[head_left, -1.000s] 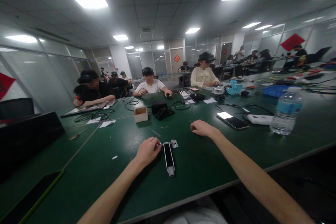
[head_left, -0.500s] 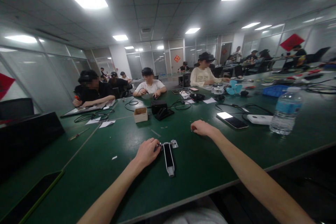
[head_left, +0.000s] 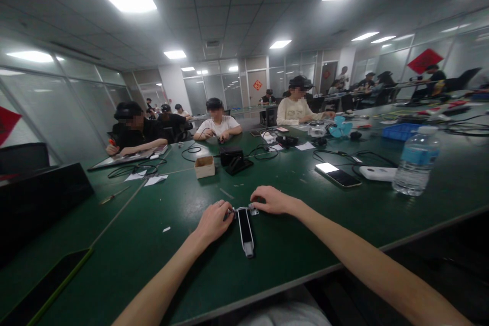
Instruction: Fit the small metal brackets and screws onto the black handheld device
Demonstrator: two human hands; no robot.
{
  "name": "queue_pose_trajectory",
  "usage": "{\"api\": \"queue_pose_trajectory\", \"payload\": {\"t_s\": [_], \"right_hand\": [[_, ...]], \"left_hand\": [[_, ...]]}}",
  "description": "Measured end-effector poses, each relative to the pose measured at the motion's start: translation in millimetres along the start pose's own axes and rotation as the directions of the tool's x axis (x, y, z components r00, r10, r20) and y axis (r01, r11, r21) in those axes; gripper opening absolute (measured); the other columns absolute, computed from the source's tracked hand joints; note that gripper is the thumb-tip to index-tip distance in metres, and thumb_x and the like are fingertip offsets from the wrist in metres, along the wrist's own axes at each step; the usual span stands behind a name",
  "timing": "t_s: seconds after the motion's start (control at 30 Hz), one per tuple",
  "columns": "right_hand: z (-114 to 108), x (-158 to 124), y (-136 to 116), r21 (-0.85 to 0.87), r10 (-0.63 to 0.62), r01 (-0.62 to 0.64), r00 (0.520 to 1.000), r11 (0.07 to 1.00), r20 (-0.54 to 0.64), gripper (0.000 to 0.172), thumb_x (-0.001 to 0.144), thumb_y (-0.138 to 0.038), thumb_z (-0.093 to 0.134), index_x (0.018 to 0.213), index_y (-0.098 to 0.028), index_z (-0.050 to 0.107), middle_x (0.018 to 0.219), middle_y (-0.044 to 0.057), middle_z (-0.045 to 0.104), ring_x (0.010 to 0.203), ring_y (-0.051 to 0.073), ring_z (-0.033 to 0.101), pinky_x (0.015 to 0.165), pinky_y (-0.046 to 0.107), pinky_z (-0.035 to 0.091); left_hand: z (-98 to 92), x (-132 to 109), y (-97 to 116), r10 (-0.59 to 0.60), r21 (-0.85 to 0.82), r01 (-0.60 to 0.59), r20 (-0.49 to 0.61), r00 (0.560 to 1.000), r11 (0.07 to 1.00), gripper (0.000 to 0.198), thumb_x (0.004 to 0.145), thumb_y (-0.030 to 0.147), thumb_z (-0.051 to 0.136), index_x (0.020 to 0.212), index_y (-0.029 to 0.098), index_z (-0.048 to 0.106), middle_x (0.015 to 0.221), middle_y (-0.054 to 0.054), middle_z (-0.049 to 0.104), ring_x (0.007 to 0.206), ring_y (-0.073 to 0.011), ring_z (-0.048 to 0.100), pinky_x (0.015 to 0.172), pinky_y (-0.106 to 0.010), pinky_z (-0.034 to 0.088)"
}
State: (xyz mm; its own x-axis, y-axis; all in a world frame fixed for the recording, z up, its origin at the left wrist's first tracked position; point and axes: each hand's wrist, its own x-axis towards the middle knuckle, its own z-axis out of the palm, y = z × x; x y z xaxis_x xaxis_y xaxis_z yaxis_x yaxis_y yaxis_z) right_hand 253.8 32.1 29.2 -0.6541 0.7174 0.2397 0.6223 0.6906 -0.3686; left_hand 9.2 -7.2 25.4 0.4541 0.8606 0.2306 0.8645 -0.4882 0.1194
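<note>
A slim pale-framed bracket (head_left: 250, 248) with a dark middle lies flat on the green table, its long side toward me. It has a small metal tab at each side of its far end. My left hand (head_left: 214, 220) is closed at the left tab, with the fingertips over it. Over the right tab (head_left: 254, 211) is my right hand (head_left: 272, 200), fingers curled down and bent together. Whatever small thing its fingertips might hold is hidden.
Farther along the green table (head_left: 290, 249) are a small cardboard box (head_left: 205, 168), a black device (head_left: 232, 157) and cables. To the right lie a phone (head_left: 338, 175), a white power bank (head_left: 377, 173) and a water bottle (head_left: 416, 163). Several people sit across the table.
My right hand has come in from the right to the bracket's right tab. My left hand stays at the left tab, and the bracket has not moved.
</note>
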Motion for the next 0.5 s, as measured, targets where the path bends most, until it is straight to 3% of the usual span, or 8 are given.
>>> {"api": "queue_pose_trajectory", "payload": {"t_s": [0.13, 0.5], "right_hand": [[12.2, 3.2, -16.9, 0.015, -0.093, 0.094, 0.996, 0.996, -0.014, 0.026, 0.088, -0.037, 0.053, 0.101, -0.017, 0.064, 0.097, 0.007, 0.061, 0.09, 0.018, 0.054, 0.08, 0.031, 0.043], [15.4, 4.7, -18.6, -0.05, -0.09, 0.085, 0.99, 0.995, -0.107, 0.017, 0.088, -0.026, 0.052, 0.096, -0.017, 0.065, 0.096, 0.008, 0.062, 0.091, 0.019, 0.054, 0.079, 0.032, 0.045]], "left_hand": [[0.0, 1.4, 1.2, 0.012, 0.007, -0.012, -0.004, 1.0, 1.0, 0.017, 0.088, 0.029, 0.046, 0.095, 0.02, 0.059, 0.093, -0.005, 0.062, 0.084, -0.0186, 0.059, 0.073, -0.028, 0.042], [0.2, 0.2, -0.6, 0.028, -0.001, -0.028, -0.007, 1.0, 1.0, 0.015, 0.088, 0.028, 0.047, 0.093, 0.021, 0.059, 0.09, -0.003, 0.063, 0.083, -0.0177, 0.059, 0.072, -0.028, 0.043]]}}
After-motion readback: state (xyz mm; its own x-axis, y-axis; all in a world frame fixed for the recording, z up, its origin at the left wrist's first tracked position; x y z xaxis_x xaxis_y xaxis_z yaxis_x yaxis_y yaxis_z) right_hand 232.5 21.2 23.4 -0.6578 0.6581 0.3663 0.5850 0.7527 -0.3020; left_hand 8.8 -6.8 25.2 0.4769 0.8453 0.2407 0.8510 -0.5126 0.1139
